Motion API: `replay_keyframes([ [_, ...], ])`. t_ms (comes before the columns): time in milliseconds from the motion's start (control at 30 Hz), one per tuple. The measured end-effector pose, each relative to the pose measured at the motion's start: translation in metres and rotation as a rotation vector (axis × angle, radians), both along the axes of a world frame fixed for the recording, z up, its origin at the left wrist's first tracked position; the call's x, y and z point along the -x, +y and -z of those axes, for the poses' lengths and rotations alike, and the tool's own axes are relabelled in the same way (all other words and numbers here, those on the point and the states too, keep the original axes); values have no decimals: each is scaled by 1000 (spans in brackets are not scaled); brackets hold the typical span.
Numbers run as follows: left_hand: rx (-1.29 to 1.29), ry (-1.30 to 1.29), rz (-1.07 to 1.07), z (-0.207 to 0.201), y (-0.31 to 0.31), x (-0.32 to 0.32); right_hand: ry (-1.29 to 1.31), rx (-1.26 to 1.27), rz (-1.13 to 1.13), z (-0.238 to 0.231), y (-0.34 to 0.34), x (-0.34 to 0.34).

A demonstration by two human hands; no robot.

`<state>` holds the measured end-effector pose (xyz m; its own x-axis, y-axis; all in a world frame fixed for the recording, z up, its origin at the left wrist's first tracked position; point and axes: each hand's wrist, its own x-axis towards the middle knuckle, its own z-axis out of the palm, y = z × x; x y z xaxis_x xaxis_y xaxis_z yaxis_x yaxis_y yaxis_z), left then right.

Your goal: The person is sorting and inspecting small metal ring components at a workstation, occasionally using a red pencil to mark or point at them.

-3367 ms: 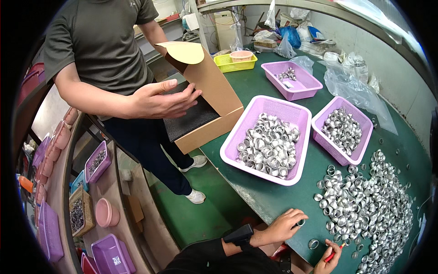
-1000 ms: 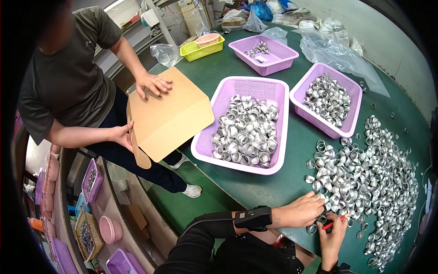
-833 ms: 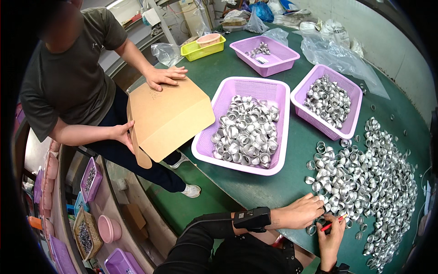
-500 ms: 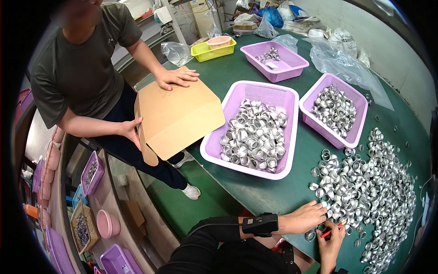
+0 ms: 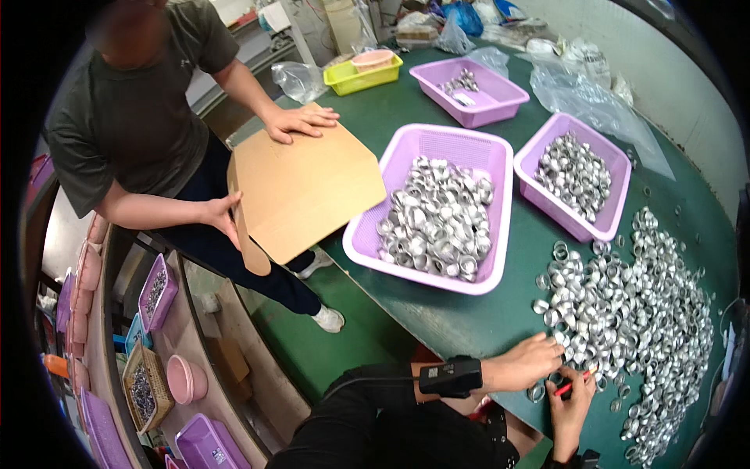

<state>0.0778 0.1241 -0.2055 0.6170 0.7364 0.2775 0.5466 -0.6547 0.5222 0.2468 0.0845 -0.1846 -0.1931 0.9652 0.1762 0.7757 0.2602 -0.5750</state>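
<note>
My left hand (image 5: 525, 363) rests at the near-left edge of a heap of small silver metal rings (image 5: 625, 313) on the green table. Its fingers are bent and drawn together; whatever they pinch is hidden. Close beside it, my right hand (image 5: 572, 406) is closed around a thin red pen-like tool (image 5: 564, 388) with a pale tip, pointing toward the heap. One metal ring (image 5: 555, 377) shows between my two hands, and another loose ring (image 5: 536, 392) is just left of my right hand.
A large lilac basket (image 5: 506, 203) of rings stands mid-table, with smaller lilac baskets (image 5: 625, 176) (image 5: 500, 116) beyond. Across the corner, a co-worker (image 5: 148, 117) holds a brown cardboard piece (image 5: 312, 187) against the large basket. Clear plastic sheeting (image 5: 601, 117) lies behind.
The view has shifted slightly, so the baskets appear higher. The co-worker's cardboard has tilted a little. My hands stay close together at the heap's edge, the right still gripping the red tool.
</note>
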Motion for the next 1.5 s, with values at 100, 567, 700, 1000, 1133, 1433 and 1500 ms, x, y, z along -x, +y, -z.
replay_keyframes([
  [100,-24,-7,15,-1,0,2,-7,-24,-13,-2,1,4],
  [567,-6,-136,-185,-38,-6,39,316,-118,-42,-13,-1,4],
  [700,38,-67,-199,-24,3,37,221,-73,-101,4,0,5],
  [1000,41,112,-243,-27,4,23,72,-134,42,-3,-3,8],
  [1133,32,90,-220,-16,1,21,18,-118,48,3,-1,11],
  [1433,-26,60,-230,-16,-1,21,-25,-87,85,-2,0,15],
  [1500,7,10,-229,-19,-2,22,37,-115,64,-5,1,12],
])
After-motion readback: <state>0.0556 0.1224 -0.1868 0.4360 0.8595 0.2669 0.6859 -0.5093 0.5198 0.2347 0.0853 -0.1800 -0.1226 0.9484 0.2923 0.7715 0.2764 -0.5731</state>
